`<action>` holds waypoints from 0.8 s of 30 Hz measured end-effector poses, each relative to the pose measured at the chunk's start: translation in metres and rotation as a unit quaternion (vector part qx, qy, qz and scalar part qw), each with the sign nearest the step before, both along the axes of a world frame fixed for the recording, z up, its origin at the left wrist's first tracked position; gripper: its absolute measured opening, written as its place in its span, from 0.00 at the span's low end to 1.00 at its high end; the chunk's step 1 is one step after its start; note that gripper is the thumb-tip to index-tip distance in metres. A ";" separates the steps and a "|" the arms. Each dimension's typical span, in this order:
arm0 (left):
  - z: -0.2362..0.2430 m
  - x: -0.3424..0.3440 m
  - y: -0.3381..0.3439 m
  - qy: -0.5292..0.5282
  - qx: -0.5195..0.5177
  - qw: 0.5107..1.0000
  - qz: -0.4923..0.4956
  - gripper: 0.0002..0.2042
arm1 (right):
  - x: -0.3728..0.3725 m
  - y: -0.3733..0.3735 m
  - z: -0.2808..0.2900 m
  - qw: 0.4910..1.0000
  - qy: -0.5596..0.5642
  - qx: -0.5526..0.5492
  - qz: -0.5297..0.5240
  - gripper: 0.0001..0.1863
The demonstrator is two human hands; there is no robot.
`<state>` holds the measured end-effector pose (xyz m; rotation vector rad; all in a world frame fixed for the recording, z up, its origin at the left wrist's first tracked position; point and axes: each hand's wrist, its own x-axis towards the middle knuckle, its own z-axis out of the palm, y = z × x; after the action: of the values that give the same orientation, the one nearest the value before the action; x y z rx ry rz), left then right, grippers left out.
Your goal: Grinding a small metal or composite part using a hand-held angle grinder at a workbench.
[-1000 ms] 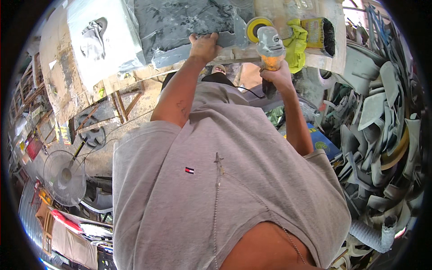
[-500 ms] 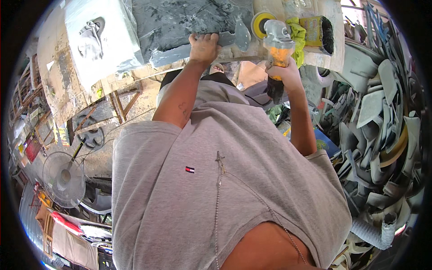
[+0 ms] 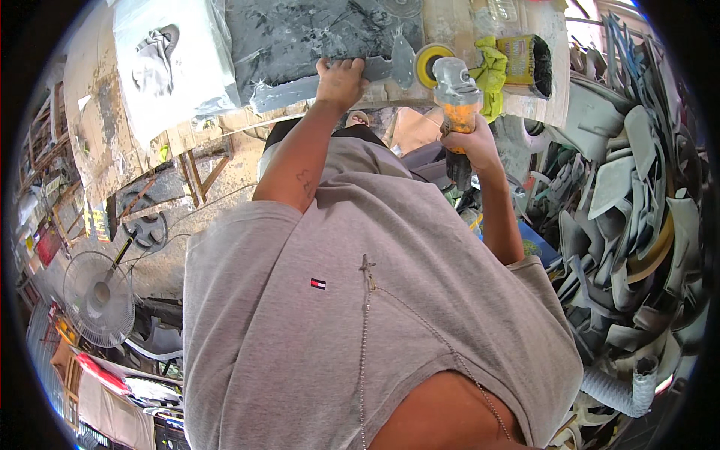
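My left hand (image 3: 341,81) grips the near edge of a dark grey, dusty panel (image 3: 307,45), its fingers bent over a lighter grey strip along that edge. My right hand (image 3: 472,141) is wrapped round the handle of an orange-bodied angle grinder (image 3: 459,116) with a greyish head. Beside that head is its round yellow-rimmed pad (image 3: 426,66), just right of a pointed grey patch (image 3: 403,61) at the panel's right end. Whether the pad touches anything, I cannot tell.
A yellow-green glove (image 3: 490,75) and an open rectangular tin (image 3: 525,66) lie right of the grinder on the cardboard-covered table (image 3: 94,146). White sheeting (image 3: 202,67) covers its left part. A standing fan (image 3: 99,292) is at lower left; grey moulded parts (image 3: 615,184) are heaped at right.
The grinder and its pad have come nearer to me and slightly left, showing more of the glove behind. My left hand stays on the panel's edge.
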<state>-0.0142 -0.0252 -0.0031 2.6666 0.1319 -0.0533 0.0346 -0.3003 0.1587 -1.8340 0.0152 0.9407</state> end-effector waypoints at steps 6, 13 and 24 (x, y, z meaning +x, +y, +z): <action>-0.002 -0.002 -0.004 -0.029 0.000 1.000 0.004 0.16 | -0.001 0.004 0.013 1.000 -0.004 -0.020 -0.001 0.23; -0.004 -0.009 -0.008 -0.110 0.015 0.994 0.016 0.12 | -0.005 0.006 0.026 0.999 0.015 -0.038 -0.028 0.23; -0.007 -0.016 -0.019 -0.111 0.046 0.992 0.024 0.11 | -0.011 0.007 0.041 0.998 0.018 -0.053 -0.036 0.23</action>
<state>-0.0297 -0.0437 -0.0105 2.7382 0.1286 0.2697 0.0233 -0.2937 0.1993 -1.9000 0.1558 0.9377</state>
